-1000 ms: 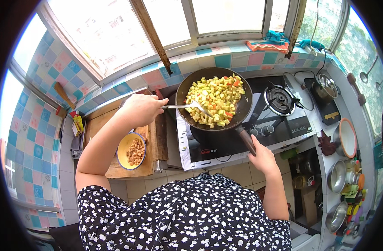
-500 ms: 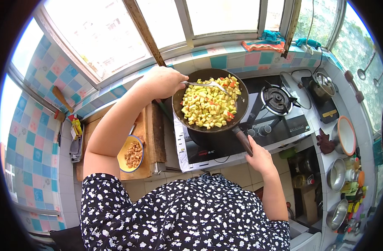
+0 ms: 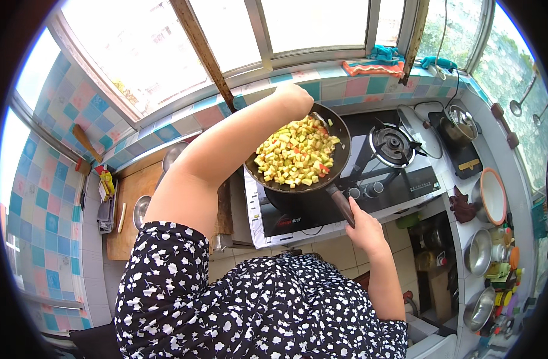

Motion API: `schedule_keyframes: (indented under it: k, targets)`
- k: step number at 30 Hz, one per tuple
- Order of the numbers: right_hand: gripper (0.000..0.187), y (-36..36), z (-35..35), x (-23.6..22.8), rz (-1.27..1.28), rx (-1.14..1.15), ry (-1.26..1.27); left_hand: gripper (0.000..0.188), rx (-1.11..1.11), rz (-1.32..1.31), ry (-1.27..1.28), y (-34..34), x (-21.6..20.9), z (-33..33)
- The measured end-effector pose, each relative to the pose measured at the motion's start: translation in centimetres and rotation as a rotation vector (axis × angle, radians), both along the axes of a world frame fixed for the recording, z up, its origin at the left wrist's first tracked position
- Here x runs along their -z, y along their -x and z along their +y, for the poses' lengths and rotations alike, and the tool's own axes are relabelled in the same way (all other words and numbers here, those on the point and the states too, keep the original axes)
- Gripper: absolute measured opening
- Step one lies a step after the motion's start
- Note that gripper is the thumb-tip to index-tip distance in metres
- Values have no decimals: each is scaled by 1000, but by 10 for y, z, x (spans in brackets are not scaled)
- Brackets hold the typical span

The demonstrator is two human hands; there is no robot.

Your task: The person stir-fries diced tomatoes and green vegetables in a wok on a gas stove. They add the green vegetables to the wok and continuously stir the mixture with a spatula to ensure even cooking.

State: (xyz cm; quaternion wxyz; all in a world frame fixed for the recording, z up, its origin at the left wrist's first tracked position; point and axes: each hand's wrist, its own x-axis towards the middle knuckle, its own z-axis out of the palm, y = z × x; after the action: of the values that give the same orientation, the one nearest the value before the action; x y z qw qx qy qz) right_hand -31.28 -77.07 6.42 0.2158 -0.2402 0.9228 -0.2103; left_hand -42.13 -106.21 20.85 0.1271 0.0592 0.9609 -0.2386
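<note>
A dark frying pan (image 3: pixel 345 133) sits on the left part of the black stove, full of pale green and yellow diced vegetables (image 3: pixel 295 157) with a few red pieces. My right hand (image 3: pixel 366 232) is closed round the pan's brown handle (image 3: pixel 341 203). Over the pan's far rim, my left hand (image 3: pixel 296 100) is closed on a metal spatula (image 3: pixel 320 118). Only a small part of the spatula shows beside that hand, near the far edge of the food. My left forearm covers the pan's left far side.
On the right of the stove (image 3: pixel 405 197) is a bare burner (image 3: pixel 393 143). A wooden board (image 3: pixel 127 185) with metal bowls lies left, partly behind my left arm. A dark pot (image 3: pixel 459 128), an enamel basin (image 3: pixel 494 194) and steel bowls (image 3: pixel 479 251) line the right counter.
My left hand has moved right and farther over the pan's far rim, taking the spatula along. The vegetables have shifted. My arm now hides the yellow bowl of brown pieces; metal bowls have come into view.
</note>
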Motion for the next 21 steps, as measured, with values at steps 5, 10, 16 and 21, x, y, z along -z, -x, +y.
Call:
schedule_keyframes:
  k: [5,10,16,21]
  targets:
    - [76,0,-1,-1,40,-19,-23,20,-90,-104,16,-37,0,-10]
    - [74,1,2,3,66,-30,-24,33,-174,-212,-45,-55,-18,-54]
    - [74,1,2,6,78,-34,1,33,-206,-5,-100,-24,-20,-67]
    - [74,-2,0,5,70,-33,-15,35,-161,21,-46,-4,18,-38]
